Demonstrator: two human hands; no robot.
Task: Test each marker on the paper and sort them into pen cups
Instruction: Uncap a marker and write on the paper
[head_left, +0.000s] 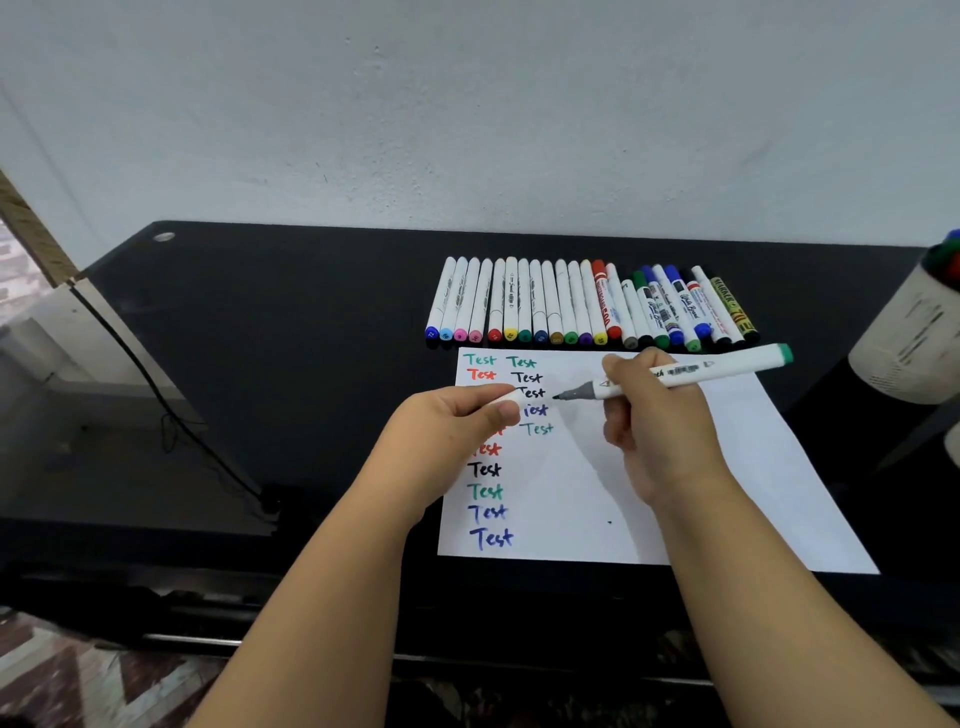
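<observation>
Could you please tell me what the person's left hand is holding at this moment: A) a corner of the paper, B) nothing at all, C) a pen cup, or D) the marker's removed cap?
D: the left hand grips a small white cap just in front of the bare tip of the marker that the right hand holds over the paper.

room: pale wall (467, 104), black desk (260, 322)
dark cable (156, 395) hangs at left; patterned floor (78, 670) below
</observation>
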